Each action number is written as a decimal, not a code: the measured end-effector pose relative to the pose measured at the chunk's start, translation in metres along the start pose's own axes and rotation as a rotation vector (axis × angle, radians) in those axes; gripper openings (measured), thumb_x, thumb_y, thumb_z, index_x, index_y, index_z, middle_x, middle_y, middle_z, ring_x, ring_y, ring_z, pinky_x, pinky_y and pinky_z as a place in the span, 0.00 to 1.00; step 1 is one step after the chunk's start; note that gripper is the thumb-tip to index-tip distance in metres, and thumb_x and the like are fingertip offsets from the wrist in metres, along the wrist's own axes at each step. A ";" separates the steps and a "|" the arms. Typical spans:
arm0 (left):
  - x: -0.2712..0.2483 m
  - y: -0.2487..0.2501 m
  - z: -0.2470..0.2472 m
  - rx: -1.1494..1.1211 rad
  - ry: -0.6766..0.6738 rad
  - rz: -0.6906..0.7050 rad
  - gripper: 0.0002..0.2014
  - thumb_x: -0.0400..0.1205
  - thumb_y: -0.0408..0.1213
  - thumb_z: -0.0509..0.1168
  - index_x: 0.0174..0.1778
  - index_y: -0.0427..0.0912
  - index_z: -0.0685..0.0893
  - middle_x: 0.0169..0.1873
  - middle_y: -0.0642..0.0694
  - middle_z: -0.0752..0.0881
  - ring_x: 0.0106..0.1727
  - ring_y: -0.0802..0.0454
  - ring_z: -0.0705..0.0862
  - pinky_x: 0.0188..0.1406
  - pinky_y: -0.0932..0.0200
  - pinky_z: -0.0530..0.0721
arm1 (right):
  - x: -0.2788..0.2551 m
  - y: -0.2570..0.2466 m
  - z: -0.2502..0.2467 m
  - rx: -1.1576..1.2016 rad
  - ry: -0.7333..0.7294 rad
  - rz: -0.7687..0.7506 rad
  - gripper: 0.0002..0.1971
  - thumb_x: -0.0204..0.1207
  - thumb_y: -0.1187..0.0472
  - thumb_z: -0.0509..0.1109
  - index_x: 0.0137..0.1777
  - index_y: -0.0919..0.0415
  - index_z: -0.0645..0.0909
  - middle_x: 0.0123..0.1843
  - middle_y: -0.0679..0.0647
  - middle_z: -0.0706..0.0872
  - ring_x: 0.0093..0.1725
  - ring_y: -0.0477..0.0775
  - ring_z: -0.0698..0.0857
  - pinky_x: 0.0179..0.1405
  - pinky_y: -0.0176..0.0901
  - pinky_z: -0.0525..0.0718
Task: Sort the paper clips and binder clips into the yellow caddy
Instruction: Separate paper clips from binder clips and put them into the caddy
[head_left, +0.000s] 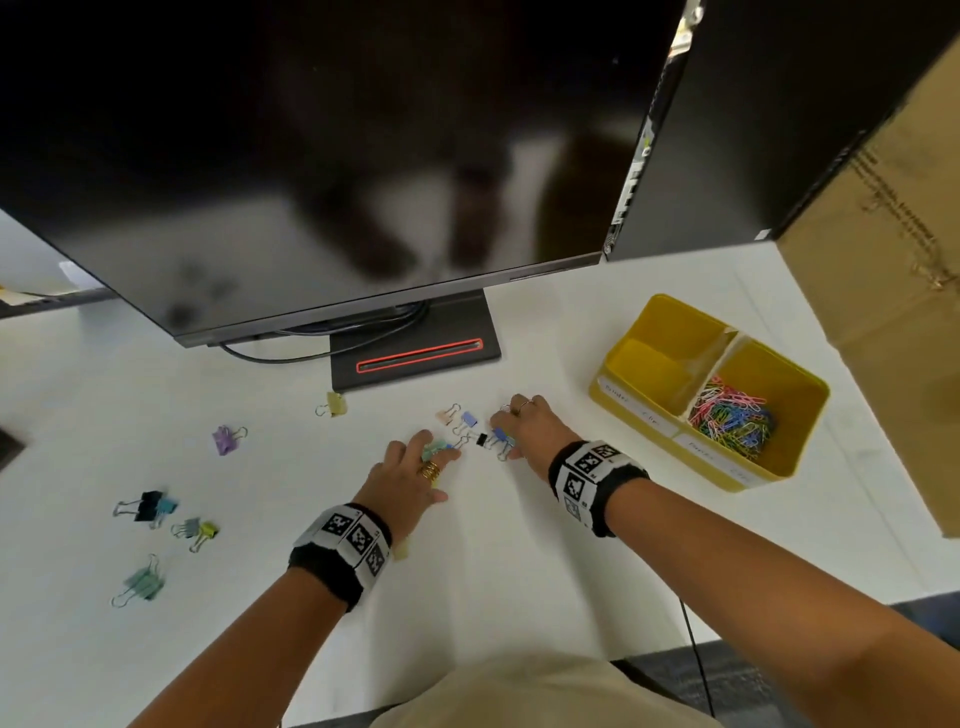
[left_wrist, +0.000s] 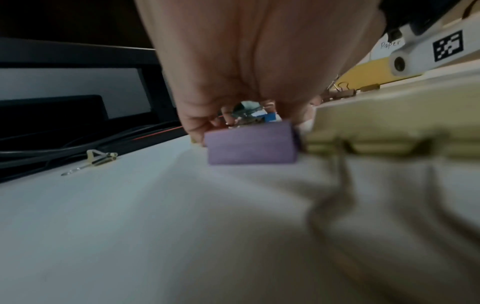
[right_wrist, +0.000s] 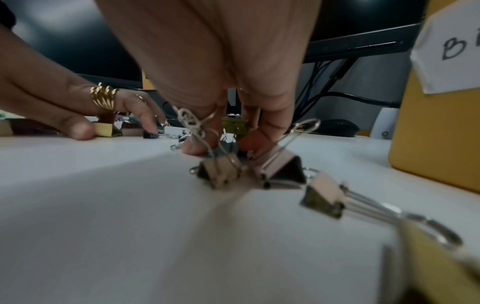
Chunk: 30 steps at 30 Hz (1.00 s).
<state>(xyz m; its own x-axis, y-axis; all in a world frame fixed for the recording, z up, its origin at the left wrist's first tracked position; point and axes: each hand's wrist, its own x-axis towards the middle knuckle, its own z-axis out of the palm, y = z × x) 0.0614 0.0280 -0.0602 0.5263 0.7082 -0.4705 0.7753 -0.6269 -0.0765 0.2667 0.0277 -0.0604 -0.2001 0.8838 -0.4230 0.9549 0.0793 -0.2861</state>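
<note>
Binder-clip stage. Paper clips (head_left: 732, 418) already heaped in the right compartment of the yellow caddy (head_left: 623, 387), right on the counter (head_left: 519, 571); left compartment bare. Left hand (head_left: 415, 475) fingers curl onto a teal clip; right hand (head_left: 524, 428) fingers pinch the central binder clips (head_left: 470, 426). Next: gather, carry right. Labels: "Paper", "Bi…".

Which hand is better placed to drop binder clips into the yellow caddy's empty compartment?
The right hand. It rests on the small binder clips and lies nearer the yellow plastic caddy, whose far compartment is empty. The left hand lies farther away and would have to cross over.
</note>
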 end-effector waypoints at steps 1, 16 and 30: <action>0.001 0.000 -0.004 0.001 -0.016 0.020 0.23 0.79 0.52 0.56 0.69 0.51 0.77 0.72 0.38 0.72 0.64 0.37 0.77 0.49 0.51 0.85 | 0.000 -0.001 0.000 0.019 0.001 0.005 0.22 0.77 0.67 0.65 0.72 0.63 0.68 0.69 0.66 0.69 0.67 0.65 0.69 0.66 0.51 0.77; 0.043 0.026 -0.034 -0.192 -0.034 -0.201 0.17 0.83 0.25 0.50 0.67 0.37 0.72 0.66 0.35 0.67 0.56 0.42 0.77 0.56 0.52 0.81 | -0.001 -0.013 -0.007 0.034 0.029 0.079 0.16 0.77 0.70 0.61 0.65 0.69 0.72 0.60 0.71 0.78 0.58 0.68 0.81 0.52 0.50 0.81; 0.048 0.048 -0.100 -1.074 0.192 0.176 0.04 0.85 0.33 0.54 0.49 0.48 0.67 0.33 0.48 0.73 0.33 0.50 0.72 0.33 0.59 0.74 | -0.082 0.045 -0.073 0.926 0.645 0.412 0.08 0.76 0.73 0.67 0.53 0.64 0.80 0.30 0.56 0.79 0.30 0.55 0.80 0.41 0.52 0.88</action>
<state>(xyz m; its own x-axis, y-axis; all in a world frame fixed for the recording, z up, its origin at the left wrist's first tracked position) 0.1582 0.0643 0.0012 0.6322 0.7339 -0.2487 0.5350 -0.1813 0.8252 0.3421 -0.0073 0.0242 0.4825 0.8540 -0.1947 0.3484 -0.3910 -0.8519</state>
